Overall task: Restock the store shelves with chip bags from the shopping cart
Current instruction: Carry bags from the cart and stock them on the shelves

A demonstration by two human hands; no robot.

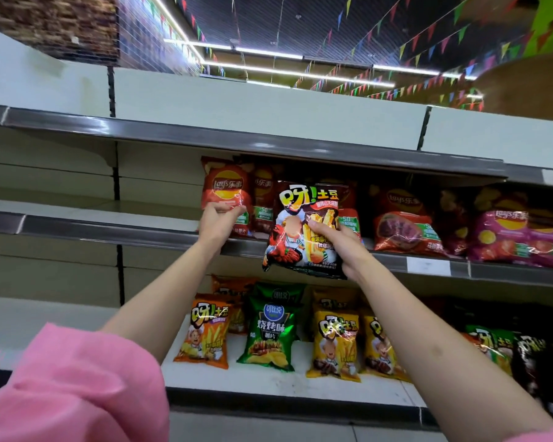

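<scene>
My right hand (339, 247) grips a dark red and black chip bag (296, 231) by its right side, held upright in front of the middle shelf (109, 229). My left hand (219, 220) pinches the lower edge of a red Lay's bag (225, 186) that stands at the left end of the row on that shelf. More red Lay's bags stand behind the held bag. The shopping cart is out of view.
Dark red and magenta Lay's bags (505, 231) fill the middle shelf to the right. The lower shelf (268, 387) holds orange, green (270, 334) and yellow bags (334, 346). The top shelf (205, 135) and the left shelf sections are bare. Pennant strings hang overhead.
</scene>
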